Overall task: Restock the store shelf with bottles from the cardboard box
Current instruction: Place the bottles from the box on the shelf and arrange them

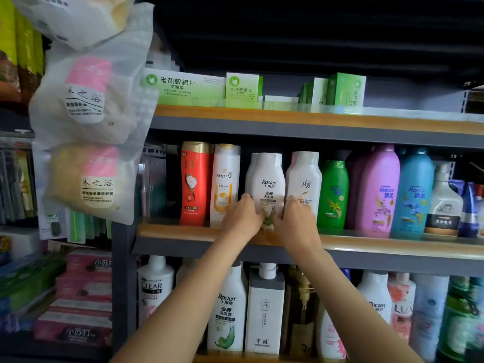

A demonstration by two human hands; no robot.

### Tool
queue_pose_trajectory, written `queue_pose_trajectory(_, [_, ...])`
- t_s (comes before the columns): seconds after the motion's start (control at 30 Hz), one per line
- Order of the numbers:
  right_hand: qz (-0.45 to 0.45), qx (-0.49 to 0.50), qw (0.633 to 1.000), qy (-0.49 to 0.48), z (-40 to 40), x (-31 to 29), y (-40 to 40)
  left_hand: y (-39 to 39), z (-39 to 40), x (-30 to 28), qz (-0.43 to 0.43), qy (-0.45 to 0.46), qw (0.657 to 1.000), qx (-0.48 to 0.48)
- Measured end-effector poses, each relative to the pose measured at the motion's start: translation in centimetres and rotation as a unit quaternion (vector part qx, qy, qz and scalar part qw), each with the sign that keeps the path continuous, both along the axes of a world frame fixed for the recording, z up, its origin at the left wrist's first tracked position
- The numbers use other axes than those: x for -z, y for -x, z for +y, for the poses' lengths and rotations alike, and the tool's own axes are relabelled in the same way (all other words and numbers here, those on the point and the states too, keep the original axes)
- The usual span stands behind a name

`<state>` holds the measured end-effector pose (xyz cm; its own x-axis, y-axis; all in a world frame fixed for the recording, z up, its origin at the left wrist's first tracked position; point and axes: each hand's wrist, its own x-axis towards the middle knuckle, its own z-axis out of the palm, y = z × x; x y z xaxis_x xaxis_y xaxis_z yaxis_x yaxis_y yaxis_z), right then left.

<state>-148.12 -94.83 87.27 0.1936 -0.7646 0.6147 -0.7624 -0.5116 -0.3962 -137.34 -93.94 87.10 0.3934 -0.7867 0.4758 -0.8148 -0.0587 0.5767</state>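
A white Raclen shampoo bottle (pixel 269 182) stands upright on the middle shelf (pixel 183 233), at its front edge. My left hand (pixel 242 216) grips its lower left side and my right hand (pixel 296 218) grips its lower right side. Another white bottle stands close behind it. To its right is a second white bottle (pixel 305 176), to its left a Pantene bottle (pixel 225 179) and a red bottle (pixel 194 182). The cardboard box is out of view.
Green (pixel 334 195), pink (pixel 379 189) and blue (pixel 412 192) bottles fill the shelf to the right. Green boxes (pixel 183 87) line the upper shelf. Several bottles crowd the lower shelf (pixel 264 305). Hanging plastic bags (pixel 89 100) jut out at the left.
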Motion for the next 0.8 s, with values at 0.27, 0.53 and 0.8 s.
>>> queue_pose_trajectory(0.27, [0.051, -0.026, 0.997, -0.055, -1.3, -0.5, -1.3, -1.2, -0.5, -0.4, 0.038, -0.040, 0.998, 0.022])
queue_pose_trajectory(0.53, [0.029, -0.019, 0.995, -0.094, -2.3, -1.1, -2.0, -2.2, -0.4, -0.9, 0.041, -0.034, 0.996, 0.067])
queue_pose_trajectory(0.8, [0.048, -0.039, 0.994, -0.092, -2.7, -1.0, -2.2, -2.8, -0.8, 0.2, 0.033, 0.044, 0.998, 0.044])
